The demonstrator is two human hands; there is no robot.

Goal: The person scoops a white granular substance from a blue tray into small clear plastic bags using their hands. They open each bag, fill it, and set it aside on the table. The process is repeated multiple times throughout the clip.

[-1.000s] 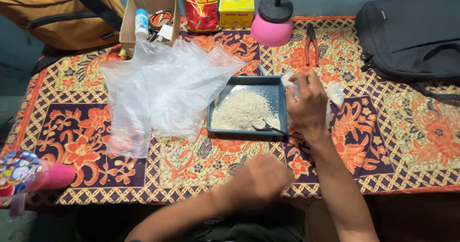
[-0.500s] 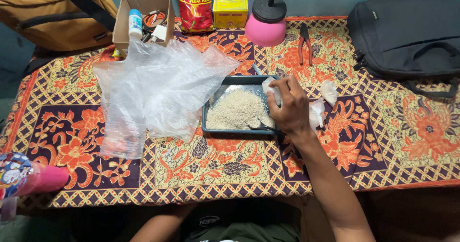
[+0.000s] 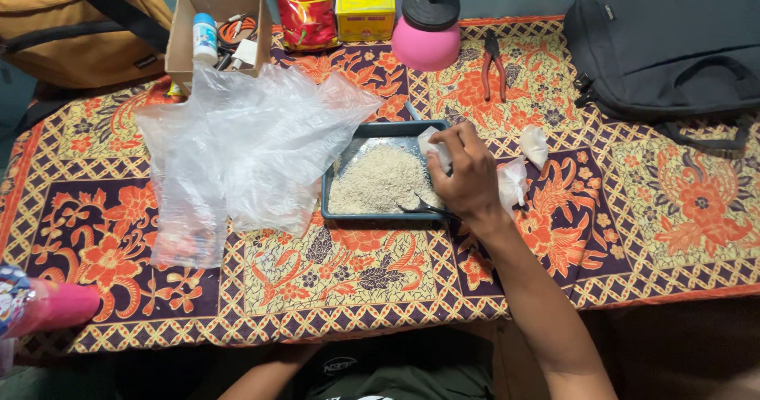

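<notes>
My right hand (image 3: 465, 174) rests over the right side of a dark blue-grey tray (image 3: 358, 135) that holds a heap of pale grain (image 3: 378, 181). The fingers are closed on a small white crumpled piece of plastic or tissue (image 3: 434, 148). A thin dark tool (image 3: 425, 207) lies under the hand at the tray's lower right corner. My left forearm (image 3: 261, 375) shows only at the bottom edge, below the table; the left hand itself is out of view.
Large clear plastic bags (image 3: 237, 146) lie left of the tray. White crumpled bits (image 3: 533, 144) lie to the right. At the back stand a cardboard box (image 3: 214, 21), a red snack bag (image 3: 302, 12), a yellow box (image 3: 365, 14), a pink lamp base (image 3: 427, 39), pliers (image 3: 491, 71) and a black bag (image 3: 673, 43). A tan bag (image 3: 71, 24) sits far left.
My right hand moved left from beside the tray to over its right side, carrying the white piece. My left hand dropped from the table's front edge out of view.
</notes>
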